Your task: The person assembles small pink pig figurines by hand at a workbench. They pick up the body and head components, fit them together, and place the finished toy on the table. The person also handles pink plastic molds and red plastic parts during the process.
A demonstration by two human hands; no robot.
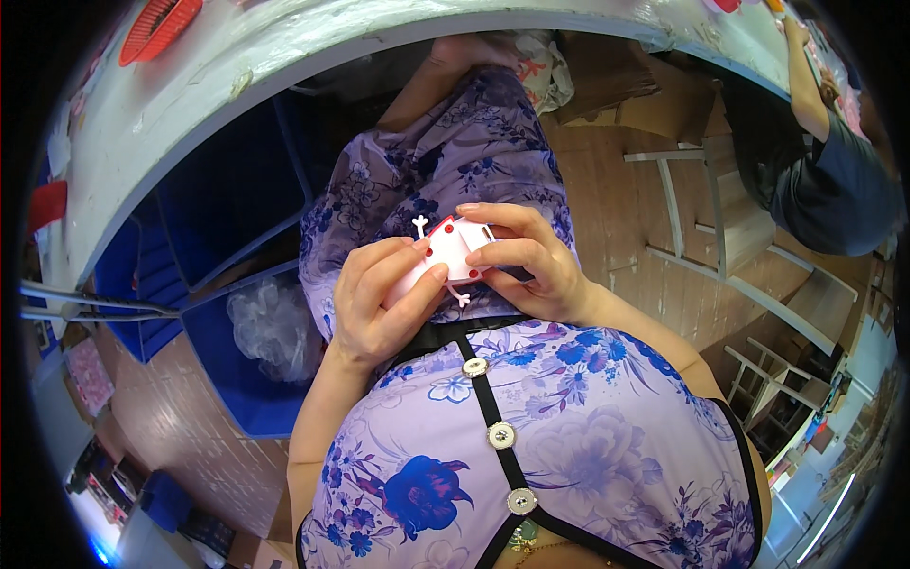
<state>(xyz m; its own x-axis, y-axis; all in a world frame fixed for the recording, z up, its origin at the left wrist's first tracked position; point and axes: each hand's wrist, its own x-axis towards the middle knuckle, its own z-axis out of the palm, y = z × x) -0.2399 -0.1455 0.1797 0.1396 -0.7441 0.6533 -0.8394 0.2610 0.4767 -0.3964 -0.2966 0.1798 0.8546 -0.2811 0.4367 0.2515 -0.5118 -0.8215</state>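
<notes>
Holding white-and-red toy (pixel 455 250), blue bin (pixel 227 394), clear plastic (pixel 270 327) inside

Red-dotted white piece (pixel 450 248), blue-flowered lavender clothing (pixel 588 465), deep-blue bin (pixel 237 408)

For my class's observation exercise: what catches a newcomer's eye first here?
Probably the small white and red piece between the left hand and right hand, near the centre. Then the purple flowered clothing around it, and the red basket on the table, upper left.
</notes>
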